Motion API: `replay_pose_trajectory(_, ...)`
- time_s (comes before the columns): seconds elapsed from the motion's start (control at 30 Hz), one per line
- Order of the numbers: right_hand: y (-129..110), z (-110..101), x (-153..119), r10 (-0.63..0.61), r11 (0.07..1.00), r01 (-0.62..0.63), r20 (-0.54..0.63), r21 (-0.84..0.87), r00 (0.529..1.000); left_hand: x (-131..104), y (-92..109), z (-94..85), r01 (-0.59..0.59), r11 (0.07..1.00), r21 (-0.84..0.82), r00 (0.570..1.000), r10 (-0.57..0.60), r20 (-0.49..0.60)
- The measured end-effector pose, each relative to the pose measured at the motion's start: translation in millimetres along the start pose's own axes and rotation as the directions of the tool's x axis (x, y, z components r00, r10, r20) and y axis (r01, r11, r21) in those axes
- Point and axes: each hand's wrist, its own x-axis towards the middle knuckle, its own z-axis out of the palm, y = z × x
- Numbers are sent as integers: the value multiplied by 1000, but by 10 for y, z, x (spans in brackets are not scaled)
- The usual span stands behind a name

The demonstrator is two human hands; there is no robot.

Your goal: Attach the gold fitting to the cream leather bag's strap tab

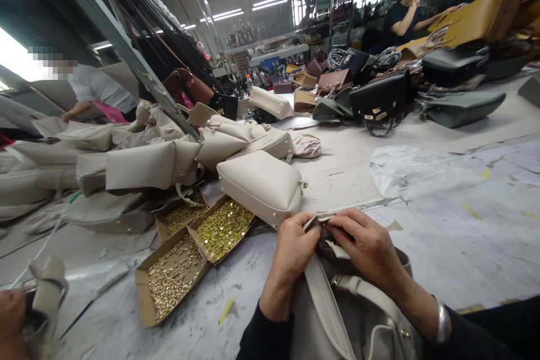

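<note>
One left hand (291,247) and one right hand (369,247), fingers of each drawn together in a pinch at the upper edge of a cream handbag (354,318); location, just below the hands at six o'clock, near edge of the desk (455,247). One silver bangle (442,320), right wrist. One closed cream bag (261,183), lying at ten o'clock from the hands, near the left. Three cardboard trays (142,298), between eight and ten o'clock: nearest with gold-coloured studs (172,275), middle with shiny yellowish pieces (225,228), third partly hidden. Several more cream bags (139,166), heaped at ten o'clock. One clear plastic sheet (396,171), two o'clock. One black bag (379,95), one o'clock; one dark green bag (468,108), two o'clock. One co-worker's hand (12,315), gripping a cream piece (49,292), between eight and nine o'clock.
</note>
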Motion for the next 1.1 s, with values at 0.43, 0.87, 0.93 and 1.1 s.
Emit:
replay_pose_trajectory(0.43, 37, 3, -31, 24, 999, -23, -17, 49, 1000, -12, -41, 74, -27, 1000, 16, 1000, 27, 9)
replay_pose_trajectory(0.87, 61, -2, -19, 72, 997, -74, 36, 35, 997, -24, -12, 144, -83, 972, 222, 994, 97, -54)
replay_pose_trajectory(0.93, 67, -2, -20, 85, 995, -87, 33, 41, 996, -35, -22, 161, -85, 974, 209, 992, 102, -69)
replay_pose_trajectory(1.1, 75, 5, -18, 190, 980, -187, -37, 69, 981, -57, -24, 168, -61, 990, 124, 994, 71, -81)
